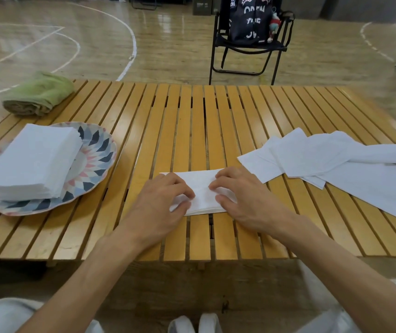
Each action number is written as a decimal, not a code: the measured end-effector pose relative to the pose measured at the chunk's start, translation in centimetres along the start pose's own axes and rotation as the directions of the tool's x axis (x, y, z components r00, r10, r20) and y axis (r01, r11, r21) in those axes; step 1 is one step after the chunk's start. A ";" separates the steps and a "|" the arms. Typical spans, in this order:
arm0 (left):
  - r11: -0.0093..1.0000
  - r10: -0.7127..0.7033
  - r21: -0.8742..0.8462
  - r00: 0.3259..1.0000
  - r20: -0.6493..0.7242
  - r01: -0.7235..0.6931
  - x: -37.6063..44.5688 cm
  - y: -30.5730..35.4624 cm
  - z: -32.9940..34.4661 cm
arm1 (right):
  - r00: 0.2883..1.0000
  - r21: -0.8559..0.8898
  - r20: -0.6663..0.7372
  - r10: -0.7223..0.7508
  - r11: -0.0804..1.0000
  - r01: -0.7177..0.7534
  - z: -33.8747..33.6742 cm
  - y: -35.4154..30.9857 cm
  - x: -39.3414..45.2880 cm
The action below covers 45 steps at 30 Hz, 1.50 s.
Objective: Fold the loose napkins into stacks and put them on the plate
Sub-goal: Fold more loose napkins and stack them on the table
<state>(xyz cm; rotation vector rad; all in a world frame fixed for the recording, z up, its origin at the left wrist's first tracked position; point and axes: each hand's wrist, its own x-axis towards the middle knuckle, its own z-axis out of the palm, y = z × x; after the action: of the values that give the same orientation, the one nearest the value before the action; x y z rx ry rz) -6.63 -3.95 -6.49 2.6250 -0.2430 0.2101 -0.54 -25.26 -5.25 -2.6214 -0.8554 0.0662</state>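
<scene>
At the bottom edge of the frame, the tips of two white shoes [195, 323] show between pale trouser legs, below the near edge of the slatted wooden table [192, 131].

Just above centre-bottom, a folded napkin [201, 191] lies flat on the slats, a white rectangle running left to right. The left hand [161, 203] rests on its left end and the right hand [242, 198] on its right end, both palms down. The fingers [182, 186] of the left hand are curled lightly over the paper, their tips pressing near the napkin's middle, with the thumb at the near-left corner, which looks slightly lifted. The right fingertips [216, 183] point inward and press the napkin from the other side, with the thumb along the near edge. A narrow strip of bare napkin shows between the two sets of fingertips. Neither hand is clenched; both are pressing down rather than gripping, and the napkin sits under the fingers, touching the table.

At centre-right, well apart from the hands, loose napkins [331, 162] lie fanned and overlapping on the table.

At centre-left, a patterned plate [96, 162] carries a tall stack of folded napkins [31, 159] that overhangs its left side.

Farther off, in the upper left, a rolled green towel [38, 94] sits at the table's far corner. Beyond the table, at top centre-right, a black folding chair [247, 51] holds a dark printed bag [250, 20] on a wooden sports floor.
</scene>
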 end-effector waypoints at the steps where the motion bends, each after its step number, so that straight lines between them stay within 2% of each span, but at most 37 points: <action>1: 1.000 0.002 0.004 1.000 0.003 -0.002 0.0 0.0 0.0 | 1.000 -0.002 0.010 0.000 1.000 0.001 0.0 0.0 0.0; 5: 1.000 -0.001 0.009 1.000 0.015 0.000 0.0 -0.3 0.0 | 1.000 0.076 0.003 0.025 0.997 -0.026 -0.3 0.6 0.3; 7: 1.000 -0.002 -0.004 1.000 0.012 0.002 0.0 -0.4 0.1 | 0.987 0.083 -0.103 0.125 0.990 -0.117 -1.0 1.6 0.4; 11: 1.000 0.000 0.001 1.000 -0.012 0.000 0.1 -0.5 0.4 | 0.838 0.126 -0.387 0.385 0.922 -0.366 -2.9 4.4 0.3; 13: 1.000 0.010 0.001 1.000 -0.024 -0.010 0.1 -0.6 0.6 | 0.785 0.104 -0.404 0.470 0.876 -0.471 -3.6 5.7 0.3; 15: 1.000 0.029 0.002 0.999 -0.027 -0.028 0.1 -0.8 0.6 | 0.756 0.046 -0.364 0.544 0.821 -0.569 -3.8 6.8 0.3; 18: 0.998 0.060 0.002 0.998 -0.017 -0.060 0.1 -0.8 0.7 | 0.731 -0.003 -0.328 0.598 0.773 -0.634 -3.6 7.8 0.2; 29: 0.997 0.066 -0.032 0.998 -0.012 -0.067 0.1 -0.8 0.5 | 0.718 0.092 -0.414 0.560 0.810 -0.579 -3.8 9.5 -0.3; 33: 0.997 0.057 -0.044 0.998 -0.014 -0.058 0.1 -0.7 0.4 | 0.647 0.117 -0.537 0.541 0.808 -0.578 -4.6 8.6 -0.1; 35: 0.997 0.057 -0.042 0.998 -0.018 -0.058 0.1 -0.6 0.4 | 0.610 0.151 -0.643 0.463 0.858 -0.491 -5.2 7.6 0.1; 38: 0.998 0.038 -0.047 0.998 -0.039 -0.040 0.1 -0.5 0.2 | 0.646 0.254 -0.684 0.338 0.941 -0.223 -5.5 5.7 0.3; 39: 0.998 0.031 -0.057 0.998 -0.051 -0.034 0.1 -0.3 0.1 | 0.676 0.341 -0.651 0.346 0.929 -0.147 -5.4 4.9 0.3; 41: 0.994 0.003 -0.104 0.997 -0.076 -0.011 0.1 0.3 -0.1 | 0.750 0.552 -0.525 0.402 0.832 -0.060 -5.0 3.4 0.4; 45: 0.959 -0.126 -0.269 0.985 -0.118 0.091 0.0 1.1 -0.4 | 0.871 0.859 -0.221 0.440 0.511 -0.040 -5.1 1.3 0.3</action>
<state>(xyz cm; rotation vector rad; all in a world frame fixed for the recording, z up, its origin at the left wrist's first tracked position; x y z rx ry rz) -6.87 -4.71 -5.67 2.3409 -0.0735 0.2938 1.29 -27.76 -1.00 -1.6828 -0.1639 -0.0123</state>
